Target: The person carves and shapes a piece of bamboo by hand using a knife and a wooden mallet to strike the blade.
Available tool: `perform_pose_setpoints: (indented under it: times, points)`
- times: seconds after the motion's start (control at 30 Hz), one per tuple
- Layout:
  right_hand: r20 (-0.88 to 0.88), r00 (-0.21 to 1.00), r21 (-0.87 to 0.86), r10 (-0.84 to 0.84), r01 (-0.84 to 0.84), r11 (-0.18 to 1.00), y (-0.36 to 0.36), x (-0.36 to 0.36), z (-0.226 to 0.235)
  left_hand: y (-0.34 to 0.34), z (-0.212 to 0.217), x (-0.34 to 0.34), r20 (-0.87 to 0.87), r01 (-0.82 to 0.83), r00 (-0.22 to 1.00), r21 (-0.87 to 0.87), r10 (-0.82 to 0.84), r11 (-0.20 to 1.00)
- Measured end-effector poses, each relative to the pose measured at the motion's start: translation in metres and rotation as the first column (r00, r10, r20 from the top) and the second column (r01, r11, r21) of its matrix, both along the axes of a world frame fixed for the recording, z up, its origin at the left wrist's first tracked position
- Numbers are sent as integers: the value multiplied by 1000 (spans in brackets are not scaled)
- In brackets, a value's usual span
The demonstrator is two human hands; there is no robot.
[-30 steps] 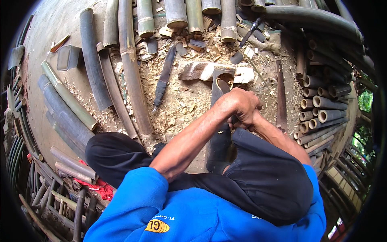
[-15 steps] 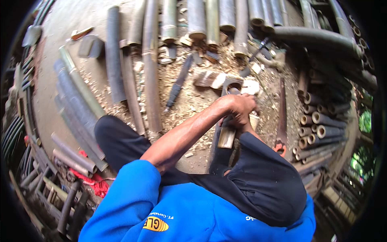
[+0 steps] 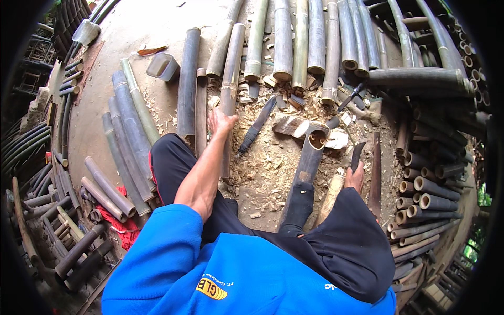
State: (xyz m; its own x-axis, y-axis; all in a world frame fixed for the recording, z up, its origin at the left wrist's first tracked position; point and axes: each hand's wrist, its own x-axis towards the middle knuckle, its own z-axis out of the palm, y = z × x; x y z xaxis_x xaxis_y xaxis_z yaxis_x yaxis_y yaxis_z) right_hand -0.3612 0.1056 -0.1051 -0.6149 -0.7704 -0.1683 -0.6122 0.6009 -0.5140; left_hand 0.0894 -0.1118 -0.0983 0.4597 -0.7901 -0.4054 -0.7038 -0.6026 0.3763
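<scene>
My left hand is at a long bamboo pole lying on the ground ahead of my left knee, its fingers closed around it. To the right, my right hand grips a dark-bladed knife, blade pointing away from me; its handle is hidden in the fist. Between the hands, a thick bamboo tube slopes up from between my legs, its cut end leaning on a rough wood block. Something dark, like cloth, covers its lower part. A pale bamboo piece lies beside it.
A long knife with a dark wrapped handle lies among wood chips. A saw is right of my right hand. Bamboo poles line the far side, and cut tubes are stacked right. A plastic tub stands far left.
My hands were together over the bamboo tube; now they are apart. The left has moved left to the bamboo pole, the right to the right with the knife. The view has shifted.
</scene>
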Motion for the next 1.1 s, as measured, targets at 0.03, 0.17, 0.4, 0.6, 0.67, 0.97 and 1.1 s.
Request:
perform_pose_setpoints:
  times: [0.03,0.17,0.4,0.6,0.67,0.97,1.1]
  points:
    - [-38,999,76,4,-1,997,10,-21,-13,0,-9,-11,-23,18,1000,-58,-19,998]
    - [-197,980,133,10,17,991,13,-13,-19,1,-11,1,-116,13,993,-199,-37,980]
    - [327,735,-182,594,-568,803,-25,83,69,32,100,-112,-872,-112,363,-390,-328,914]
    - [494,579,-472,649,-448,759,-54,83,131,42,197,-205,-775,62,114,-619,-622,783]
    - [582,561,-434,589,-398,808,-59,72,146,40,220,-222,-705,93,29,-704,-709,704]
    - [532,545,-496,648,-420,760,-88,55,103,27,295,-235,-386,338,3,-868,-923,364]
    - [456,560,-510,691,-472,719,-93,62,94,33,299,-223,-253,380,34,-892,-967,247]
